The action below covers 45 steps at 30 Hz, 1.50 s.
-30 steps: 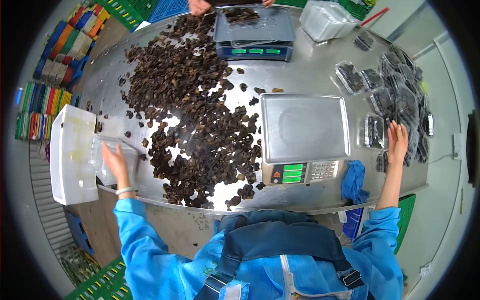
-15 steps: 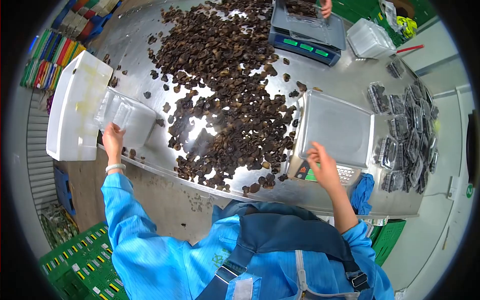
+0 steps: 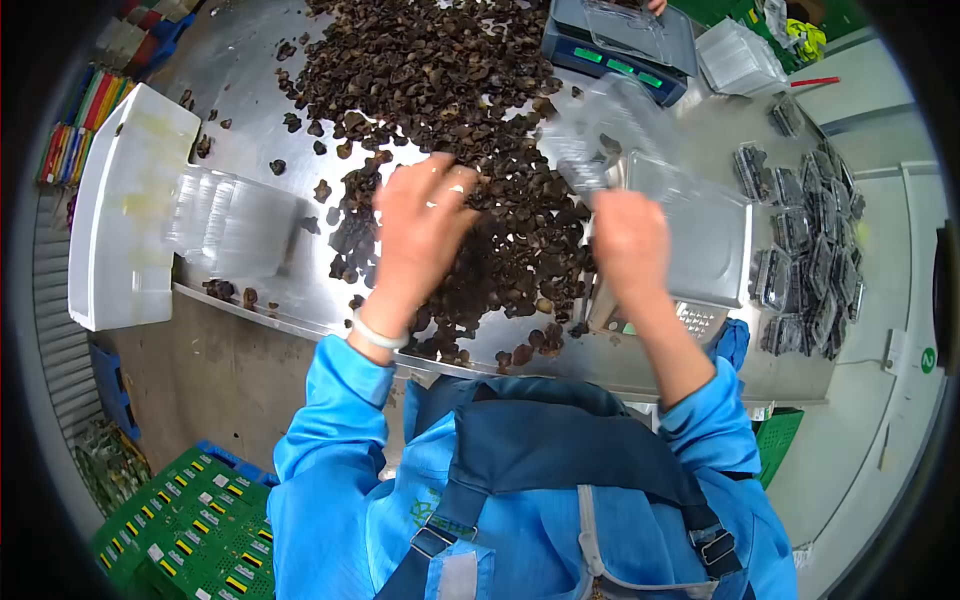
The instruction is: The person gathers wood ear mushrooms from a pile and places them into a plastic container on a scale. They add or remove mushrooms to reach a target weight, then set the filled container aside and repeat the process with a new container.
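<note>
A large heap of dark brown, curled pieces that look like wood ear mushrooms [image 3: 430, 70] is spread over the steel table. Over the near part of this heap is my left hand [image 3: 422, 225], its fingers apart, with nothing visible in them. My right hand [image 3: 632, 240] grips a clear plastic box [image 3: 625, 125] by its near edge. The box is tilted and smeared by motion, above the heap's right side and the near scale [image 3: 690, 230]. That scale's tray has nothing in it apart from what the box may hide.
At left, a stack of clear boxes [image 3: 240, 225] leans by a white foam box [image 3: 135, 210]. Filled, closed boxes [image 3: 800, 240] are piled at right. A second scale [image 3: 620, 50] stands at the back, with another person's fingers [image 3: 656, 6] beside it. A blue cloth [image 3: 733, 343] lies near the front edge.
My left hand has come from the stack of boxes to the mushroom heap. The clear box is now in my right hand, which has risen from the near scale's front.
</note>
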Each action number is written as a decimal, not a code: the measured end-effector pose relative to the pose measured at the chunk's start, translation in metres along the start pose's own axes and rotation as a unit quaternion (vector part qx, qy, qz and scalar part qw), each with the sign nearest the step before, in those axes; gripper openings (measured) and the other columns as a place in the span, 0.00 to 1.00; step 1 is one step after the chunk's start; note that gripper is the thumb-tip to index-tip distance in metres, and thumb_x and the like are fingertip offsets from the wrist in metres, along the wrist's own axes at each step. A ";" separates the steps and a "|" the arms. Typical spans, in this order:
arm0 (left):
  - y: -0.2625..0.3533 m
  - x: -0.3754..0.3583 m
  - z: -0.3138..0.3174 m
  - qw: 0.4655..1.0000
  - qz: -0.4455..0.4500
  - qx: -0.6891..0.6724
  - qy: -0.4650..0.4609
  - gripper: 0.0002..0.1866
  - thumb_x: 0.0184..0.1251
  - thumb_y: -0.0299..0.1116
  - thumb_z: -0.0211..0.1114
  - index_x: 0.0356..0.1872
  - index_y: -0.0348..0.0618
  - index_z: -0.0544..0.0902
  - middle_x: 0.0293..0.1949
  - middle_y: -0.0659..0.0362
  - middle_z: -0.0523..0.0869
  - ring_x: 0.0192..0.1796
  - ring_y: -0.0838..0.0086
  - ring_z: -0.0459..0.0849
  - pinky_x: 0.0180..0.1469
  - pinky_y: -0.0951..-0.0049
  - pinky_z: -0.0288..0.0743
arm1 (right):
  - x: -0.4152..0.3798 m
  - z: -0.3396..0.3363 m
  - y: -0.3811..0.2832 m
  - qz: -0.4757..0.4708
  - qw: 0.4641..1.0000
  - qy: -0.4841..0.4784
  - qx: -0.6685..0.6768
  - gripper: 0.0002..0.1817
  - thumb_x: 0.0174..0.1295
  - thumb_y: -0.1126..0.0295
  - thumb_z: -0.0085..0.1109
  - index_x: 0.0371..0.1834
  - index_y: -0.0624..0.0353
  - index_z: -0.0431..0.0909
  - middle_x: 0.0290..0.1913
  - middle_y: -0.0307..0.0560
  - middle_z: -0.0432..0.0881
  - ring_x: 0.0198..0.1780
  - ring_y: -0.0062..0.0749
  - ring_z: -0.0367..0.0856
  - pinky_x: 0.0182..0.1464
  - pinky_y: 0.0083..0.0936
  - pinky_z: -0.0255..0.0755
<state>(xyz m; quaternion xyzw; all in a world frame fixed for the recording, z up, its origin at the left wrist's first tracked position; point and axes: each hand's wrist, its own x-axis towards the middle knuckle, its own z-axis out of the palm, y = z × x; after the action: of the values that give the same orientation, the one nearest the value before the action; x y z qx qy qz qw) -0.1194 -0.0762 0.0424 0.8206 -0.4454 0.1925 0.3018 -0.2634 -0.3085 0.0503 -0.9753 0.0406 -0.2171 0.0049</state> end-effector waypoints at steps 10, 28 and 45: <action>-0.089 -0.198 0.012 0.914 -0.346 0.025 -0.211 0.36 0.64 0.54 0.73 0.70 0.53 0.76 0.66 0.40 0.72 0.67 0.42 0.69 0.68 0.46 0.65 | -0.115 0.033 0.051 0.096 0.991 -0.075 -0.060 0.34 0.49 0.67 0.70 0.64 0.60 0.74 0.67 0.58 0.73 0.66 0.57 0.71 0.64 0.50 0.68; -0.162 -0.059 0.106 0.958 -0.196 0.128 -0.164 0.33 0.71 0.60 0.63 0.71 0.55 0.77 0.79 0.48 0.62 0.80 0.41 0.54 0.78 0.36 0.43 | 0.081 0.223 -0.048 -0.041 0.970 -0.135 0.197 0.33 0.67 0.46 0.61 0.71 0.48 0.74 0.77 0.54 0.65 0.78 0.54 0.59 0.79 0.57 0.48; -0.054 -0.144 0.036 0.957 -0.124 -0.100 -0.243 0.30 0.49 0.38 0.82 0.56 0.48 0.81 0.61 0.52 0.77 0.68 0.49 0.71 0.70 0.45 0.65 | -0.060 0.138 -0.083 -0.111 0.933 -0.156 0.304 0.30 0.55 0.66 0.70 0.65 0.52 0.77 0.72 0.47 0.72 0.73 0.44 0.68 0.76 0.48 0.59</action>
<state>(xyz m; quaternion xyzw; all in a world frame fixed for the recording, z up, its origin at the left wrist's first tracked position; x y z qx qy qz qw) -0.1479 0.0109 -0.0863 0.8569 -0.4172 -0.0971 0.2869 -0.2522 -0.2219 -0.0977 -0.9472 -0.1366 -0.0636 0.2832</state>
